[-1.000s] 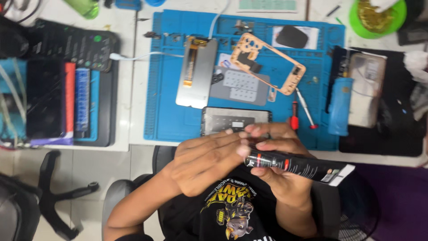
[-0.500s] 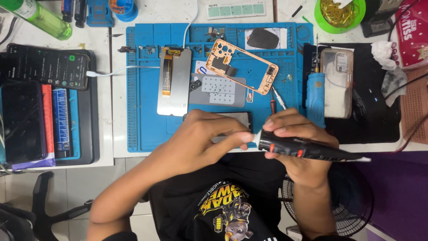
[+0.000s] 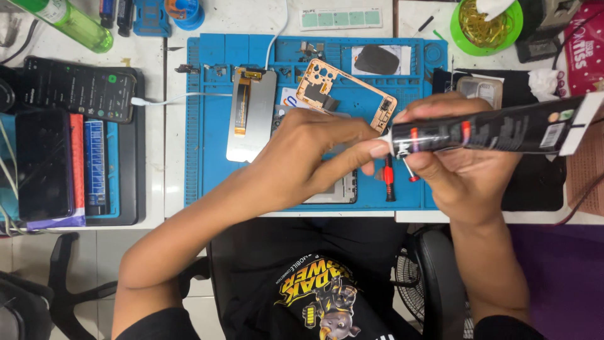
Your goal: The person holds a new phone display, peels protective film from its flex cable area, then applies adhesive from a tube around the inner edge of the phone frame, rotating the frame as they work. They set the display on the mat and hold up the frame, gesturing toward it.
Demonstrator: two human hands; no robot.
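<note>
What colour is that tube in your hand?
Black tube, red and white bands near its tip, in the right hand; head view.

Blue work mat [image 3: 201,126] on the white desk [image 3: 176,75], grey phone screen panel [image 3: 251,113] lying flat, orange phone frame [image 3: 346,91] beside it, green bowl [image 3: 462,38] of gold wire, green bottle [image 3: 69,25], dark phone [image 3: 75,88] plugged into a white cable [image 3: 170,99], red-handled screwdriver [image 3: 389,179]
</note>
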